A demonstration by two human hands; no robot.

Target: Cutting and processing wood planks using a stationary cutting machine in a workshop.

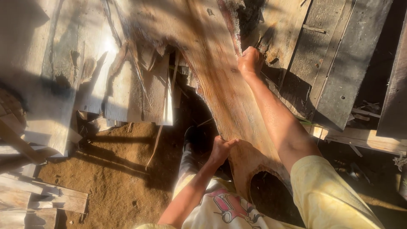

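A long rough-sawn plank (224, 97) is lying tilted over the pile of weathered boards (127, 85), steadied by both hands: right hand (250, 61) clenching its far edge, left hand (220, 149) gripping its near edge above the dirt ground (110, 178).

An outdoor woodyard: rough planks (63, 63) stacked everywhere; bare dirt ground (114, 178) underfoot.

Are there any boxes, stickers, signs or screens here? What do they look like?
No boxes, stickers, signs or screens show here.
The only picture is a cartoon print on the person's pale shirt, at the bottom middle: a red vehicle shape with dark outlines.
Both hands, left hand and right hand, grip a long rough wooden plank.
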